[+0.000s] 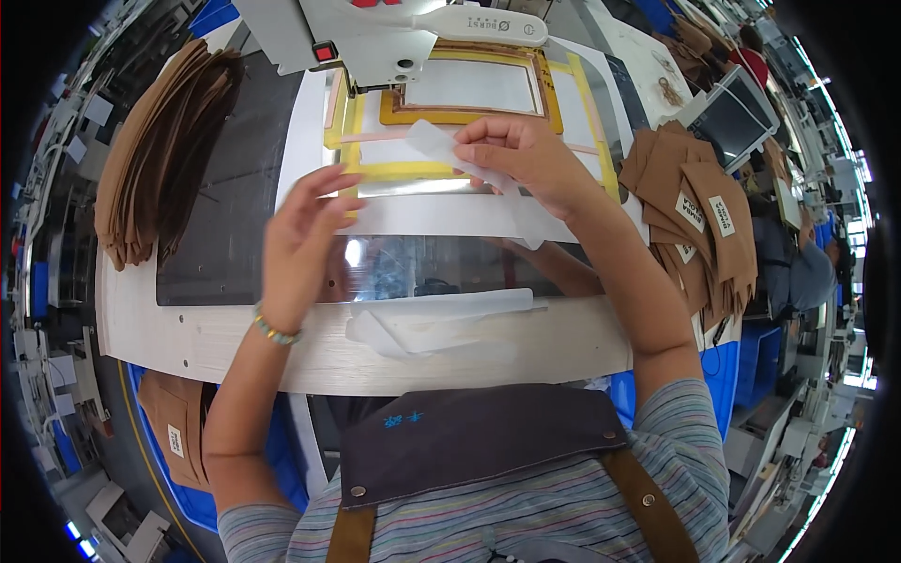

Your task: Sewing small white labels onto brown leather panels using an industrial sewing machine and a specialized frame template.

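My right hand (528,161) pinches a thin, translucent white strip of paper-like sheet (432,141), whose tail hangs down below the fingers. To its left, my left hand (305,230) has its fingers apart and holds nothing; it is slightly smeared by motion. Both hands are above a white sheet (394,218) bordered with yellow tape (404,171). Just beyond them lies a rectangular amber frame (450,116) with an opening in the middle, under the white head of a sewing machine (380,47).
Loose translucent white strips (422,333) lie along the table's near edge. A thick stack of brown fabric pieces (155,155) stands at left. Brown labelled pieces (699,206) are piled at right, beside a tilted screen (735,113). Blue bins (723,371) sit below the table.
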